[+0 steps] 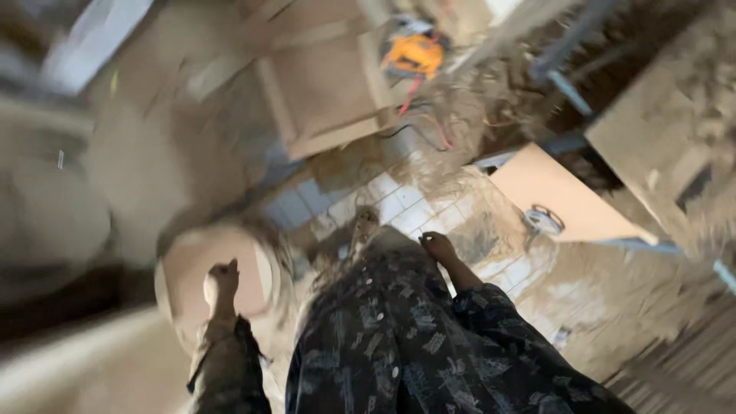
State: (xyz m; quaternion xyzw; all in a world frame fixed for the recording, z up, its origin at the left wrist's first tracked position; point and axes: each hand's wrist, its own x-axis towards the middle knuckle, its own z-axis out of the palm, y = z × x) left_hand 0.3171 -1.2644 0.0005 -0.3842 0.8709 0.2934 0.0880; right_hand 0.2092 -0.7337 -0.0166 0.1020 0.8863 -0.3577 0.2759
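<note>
Head view, blurred by motion, looking down the person's own body onto a dusty tiled floor (399,203). Left hand (221,282) is curled into a loose fist, fingers closed, nothing visibly held; it hangs over a round pale board (192,264) lying on the floor. Right hand (438,247) also looks curled at the side of the patterned dark garment (399,337); blur hides whether it grips anything. One shoe (365,224) points ahead onto the tiles.

Ahead: a pale wooden framed panel (322,92) lies across the way, with an orange power tool (414,54) and red and black cords (418,115) just beyond it. Right: a tan board (556,195) with a small ring-shaped object (544,221) at its near edge, and blue metal frame legs (567,84). Sawdust piles spread over the tiles. Open floor is mainly the patch of tiles between shoe and panel.
</note>
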